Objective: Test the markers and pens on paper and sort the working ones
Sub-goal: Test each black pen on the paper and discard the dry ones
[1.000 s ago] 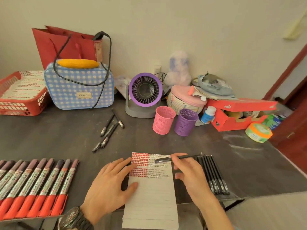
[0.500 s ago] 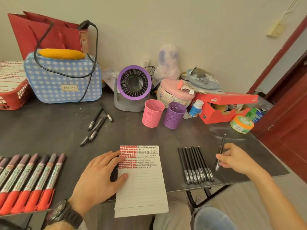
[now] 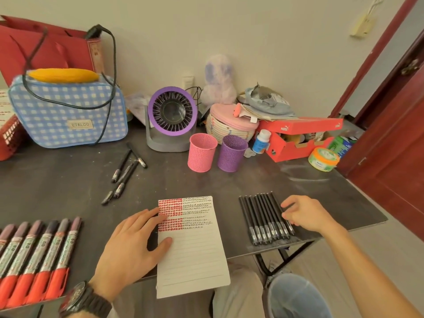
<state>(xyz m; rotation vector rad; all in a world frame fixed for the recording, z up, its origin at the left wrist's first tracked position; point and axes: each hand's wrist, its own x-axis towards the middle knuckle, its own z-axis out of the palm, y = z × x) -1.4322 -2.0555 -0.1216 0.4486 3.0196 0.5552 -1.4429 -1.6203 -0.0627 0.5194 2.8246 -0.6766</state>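
Note:
A lined paper sheet [image 3: 195, 255] with red and black test scribbles at its top lies at the table's front edge. My left hand [image 3: 130, 246] presses flat on the sheet's left side. To the right, several capped black pens [image 3: 259, 216] lie in a neat row. My right hand [image 3: 307, 213] rests at the row's right end, fingertips touching the outermost pen. Several red markers [image 3: 34, 260] lie side by side at the front left. A few loose black pens [image 3: 124, 173] are scattered behind the sheet, to the left.
A pink mesh cup [image 3: 202, 152] and a purple mesh cup [image 3: 231, 153] stand mid-table before a purple fan [image 3: 172, 115]. A blue checked bag [image 3: 66, 111], red basket [image 3: 9, 134], orange shoe box [image 3: 298, 138] and tape roll [image 3: 323, 159] line the back. A bin [image 3: 296, 297] sits under the right front edge.
My right hand carried a black pen from the paper to the right and laid it at the right end of the pen row. The left hand stayed on the paper.

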